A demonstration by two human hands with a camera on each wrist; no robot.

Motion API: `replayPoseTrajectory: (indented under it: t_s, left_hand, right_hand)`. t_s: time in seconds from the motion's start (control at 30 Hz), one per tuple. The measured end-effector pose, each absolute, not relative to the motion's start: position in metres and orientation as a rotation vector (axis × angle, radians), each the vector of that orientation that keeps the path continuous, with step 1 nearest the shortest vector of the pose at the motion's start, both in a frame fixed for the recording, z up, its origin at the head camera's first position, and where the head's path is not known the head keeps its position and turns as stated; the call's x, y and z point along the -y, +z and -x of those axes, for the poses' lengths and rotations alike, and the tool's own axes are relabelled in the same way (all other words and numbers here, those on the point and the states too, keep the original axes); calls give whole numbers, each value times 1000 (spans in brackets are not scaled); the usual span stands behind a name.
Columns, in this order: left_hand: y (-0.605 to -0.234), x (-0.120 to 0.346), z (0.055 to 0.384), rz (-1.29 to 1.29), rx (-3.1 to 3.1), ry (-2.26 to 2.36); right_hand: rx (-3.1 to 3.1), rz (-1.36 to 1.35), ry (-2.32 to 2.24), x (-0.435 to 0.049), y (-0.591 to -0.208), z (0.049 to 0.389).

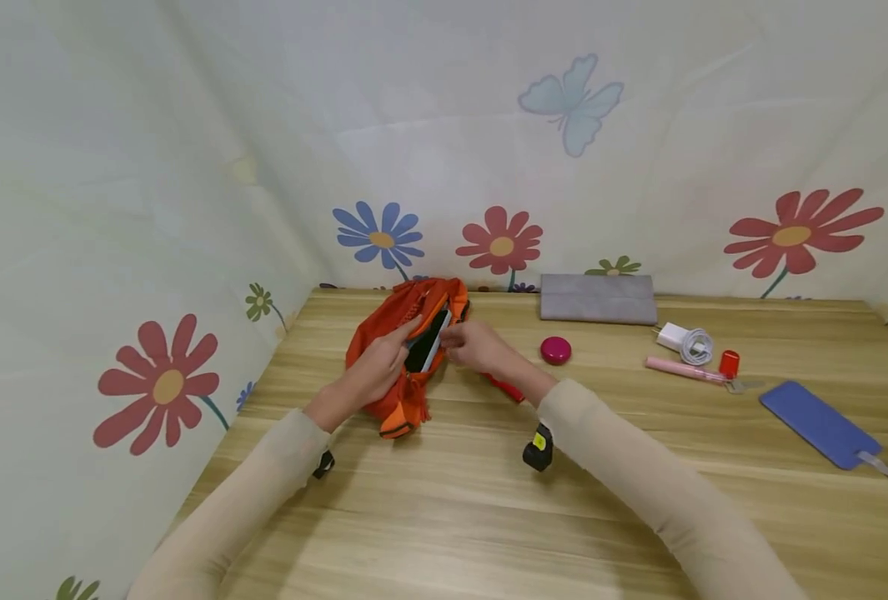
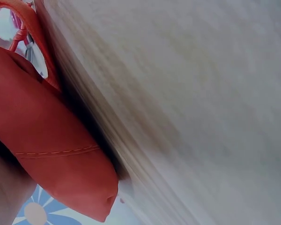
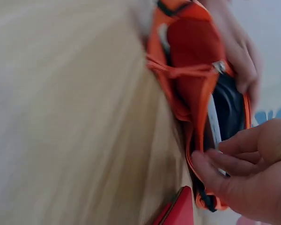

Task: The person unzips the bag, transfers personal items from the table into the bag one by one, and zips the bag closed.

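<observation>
A small orange-red bag [image 1: 383,333] lies at the back left of the table with its zipped mouth spread. Inside the mouth shows a flat, dark-faced thing with a white edge [image 1: 427,342], like a phone. My left hand [image 1: 379,367] grips the bag's left side, index finger laid along the rim. At the opposite rim, my right hand [image 1: 477,346] pinches the bag's edge, its fingertips right at the white edge. In the right wrist view, the right thumb and fingers [image 3: 239,159] meet over this rim. The left wrist view shows the bag's smooth, stitched outside [image 2: 61,145].
A red flat item [image 1: 505,387] lies under my right wrist. Further right are a magenta round case [image 1: 555,350], a grey folded case [image 1: 598,298], a white charger with coiled cable [image 1: 684,342], a pink pen [image 1: 684,370], a small red object [image 1: 729,364] and a blue card holder [image 1: 820,423].
</observation>
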State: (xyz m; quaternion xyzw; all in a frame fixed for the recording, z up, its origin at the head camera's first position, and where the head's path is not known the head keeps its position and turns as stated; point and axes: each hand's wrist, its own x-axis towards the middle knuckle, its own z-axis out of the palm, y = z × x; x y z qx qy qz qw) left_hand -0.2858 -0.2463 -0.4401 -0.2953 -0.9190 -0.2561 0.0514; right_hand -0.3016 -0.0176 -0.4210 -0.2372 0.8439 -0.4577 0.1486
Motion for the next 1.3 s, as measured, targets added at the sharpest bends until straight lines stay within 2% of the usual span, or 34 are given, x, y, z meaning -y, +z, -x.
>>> replayPoseTrajectory:
  t_s: [0.17, 0.3, 0.57, 1.17, 1.3]
  left_hand:
    - [-441, 245, 286, 896, 2795, -783]
    - [-440, 245, 287, 906, 2794, -783]
    - [-436, 242, 285, 941, 2819, -776]
    - [-440, 234, 286, 871, 2808, -860]
    - [-441, 238, 287, 855, 2817, -827]
  right_hand:
    - [-2685, 1189, -732, 10, -426, 284]
    - [-2724, 1361, -479, 6, -428, 277]
    - [-2775, 1284, -199, 14, -429, 278]
    - [-2765, 1298, -89, 19, -430, 270]
    - [-2771, 1299, -100, 6, -432, 271]
